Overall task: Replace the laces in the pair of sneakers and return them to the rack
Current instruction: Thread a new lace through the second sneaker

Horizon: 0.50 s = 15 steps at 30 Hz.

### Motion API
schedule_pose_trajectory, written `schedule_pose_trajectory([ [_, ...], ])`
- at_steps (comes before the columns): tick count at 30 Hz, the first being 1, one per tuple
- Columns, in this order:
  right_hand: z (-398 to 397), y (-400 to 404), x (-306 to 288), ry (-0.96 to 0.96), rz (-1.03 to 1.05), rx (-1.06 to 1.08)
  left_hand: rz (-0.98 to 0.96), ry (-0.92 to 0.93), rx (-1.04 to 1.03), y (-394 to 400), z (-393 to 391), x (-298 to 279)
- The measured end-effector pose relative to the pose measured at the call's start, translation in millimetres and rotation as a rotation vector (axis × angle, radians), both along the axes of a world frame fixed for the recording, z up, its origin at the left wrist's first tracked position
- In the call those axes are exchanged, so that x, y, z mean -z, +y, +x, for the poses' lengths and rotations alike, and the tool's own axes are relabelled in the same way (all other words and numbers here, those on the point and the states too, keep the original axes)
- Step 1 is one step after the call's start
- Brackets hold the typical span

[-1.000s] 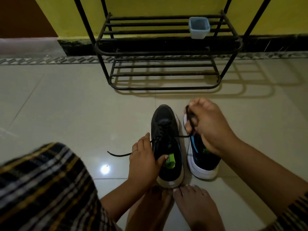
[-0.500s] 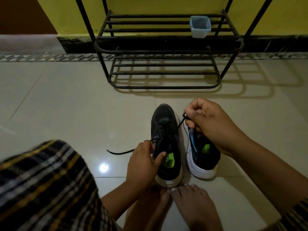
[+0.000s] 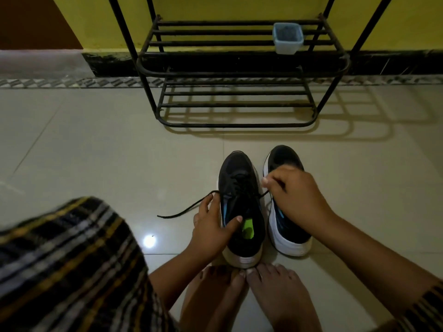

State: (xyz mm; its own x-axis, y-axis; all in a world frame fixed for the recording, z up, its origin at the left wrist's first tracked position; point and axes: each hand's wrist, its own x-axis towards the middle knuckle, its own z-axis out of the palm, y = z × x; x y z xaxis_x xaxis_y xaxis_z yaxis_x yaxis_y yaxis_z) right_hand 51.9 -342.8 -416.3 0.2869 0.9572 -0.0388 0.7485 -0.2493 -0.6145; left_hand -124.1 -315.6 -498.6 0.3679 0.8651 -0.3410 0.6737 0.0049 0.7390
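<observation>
There is only the one view, worn on the seated person's head, looking forward and steeply down. It sits close over the pale glossy tiled floor [image 3: 100,149], facing the black metal-bar shoe rack [image 3: 239,73] against the yellow wall [image 3: 215,7].

Right sneaker [image 3: 285,161] half behind hand [image 3: 297,195]

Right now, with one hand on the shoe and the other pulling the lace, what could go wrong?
1. The right hand pinches the lace near its tip; it could slip out of the fingers.
2. The other lace end lies loose on the floor; a hard pull might draw it back through the holes.
3. The left hand holds the left shoe only at one side, so it may tip toward the right shoe.
</observation>
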Motion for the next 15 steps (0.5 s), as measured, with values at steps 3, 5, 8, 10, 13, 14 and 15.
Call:
schedule_pose_trajectory([
  [3,-12.6,1.7,11.8,0.483,-0.415,0.128,-0.09,-0.148,-0.074,6.0,6.5,-5.5],
  [5,-15.0,4.8,19.2,0.597,-0.462,0.22,-0.198,-0.351,-0.161,10.0,12.8,-11.6],
  [8,-14.7,10.3,27.7,0.719,-0.432,0.349,-0.353,-0.597,-0.271,17.0,17.6,-23.8],
  [10,-16.4,13.8,31.7,0.821,-0.418,0.418,-0.327,-0.633,-0.282,18.8,17.0,-28.2],
  [13,-20.3,17.8,34.5,0.953,-0.307,0.464,-0.3,-0.637,-0.305,14.7,17.0,-28.9],
  [14,-20.6,18.2,34.0,0.975,-0.274,0.453,-0.3,-0.641,-0.318,13.2,16.5,-28.9],
  [15,-20.6,17.5,32.8,0.992,-0.248,0.432,-0.31,-0.638,-0.327,12.9,15.6,-29.1],
])
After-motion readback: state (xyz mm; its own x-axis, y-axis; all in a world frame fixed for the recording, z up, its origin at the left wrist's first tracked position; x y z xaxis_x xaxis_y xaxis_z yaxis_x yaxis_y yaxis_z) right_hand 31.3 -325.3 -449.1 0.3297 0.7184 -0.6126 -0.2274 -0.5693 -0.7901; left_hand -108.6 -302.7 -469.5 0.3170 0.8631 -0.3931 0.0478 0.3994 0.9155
